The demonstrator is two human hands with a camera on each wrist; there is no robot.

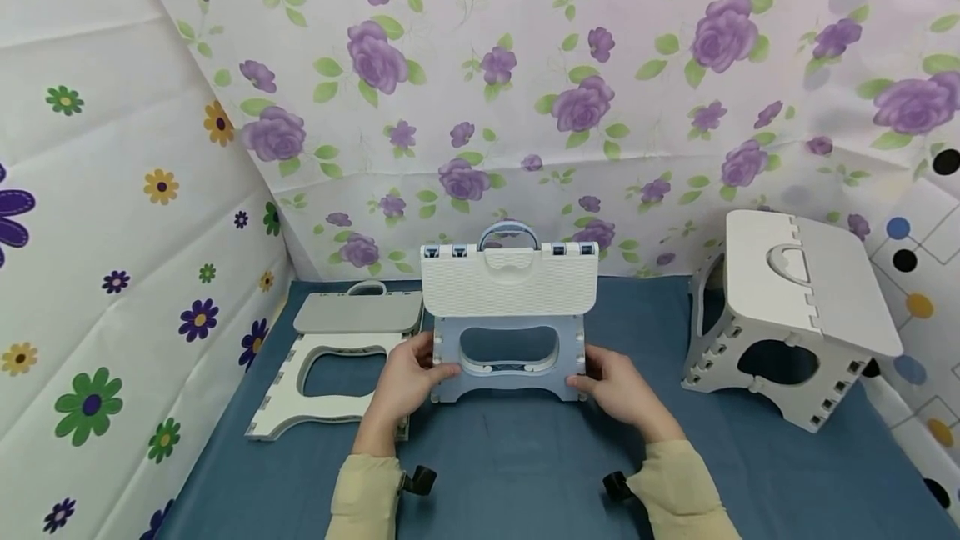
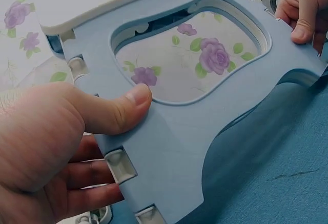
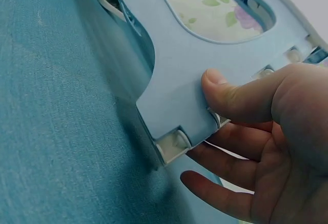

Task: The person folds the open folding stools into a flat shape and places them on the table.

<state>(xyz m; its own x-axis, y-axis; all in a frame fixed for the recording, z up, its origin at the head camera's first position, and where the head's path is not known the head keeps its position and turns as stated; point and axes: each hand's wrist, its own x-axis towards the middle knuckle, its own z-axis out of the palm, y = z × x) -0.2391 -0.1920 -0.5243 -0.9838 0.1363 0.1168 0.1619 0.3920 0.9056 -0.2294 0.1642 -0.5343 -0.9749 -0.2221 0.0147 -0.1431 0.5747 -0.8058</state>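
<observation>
A folding step stool with a white top [image 1: 510, 286] and a pale blue leg panel [image 1: 510, 387] stands at the middle of the table, its top hanging toward me over the panel. By the left side edge, my left hand [image 1: 405, 379] grips this panel, thumb on the front face and fingers around behind, as the left wrist view shows. The opposite edge is pinched by my right hand [image 3: 292, 126], its thumb pressing the front and several fingers behind. A blue carrying handle [image 1: 509, 229] sticks up above the top.
To the left, a flattened grey and white folding stool [image 1: 281, 390] lies close to my left hand. An unfolded grey-white stool [image 1: 843, 282] stands at the right. Blue cloth [image 1: 510, 465] covers the table, and a flowered curtain [image 1: 450, 107] hangs behind.
</observation>
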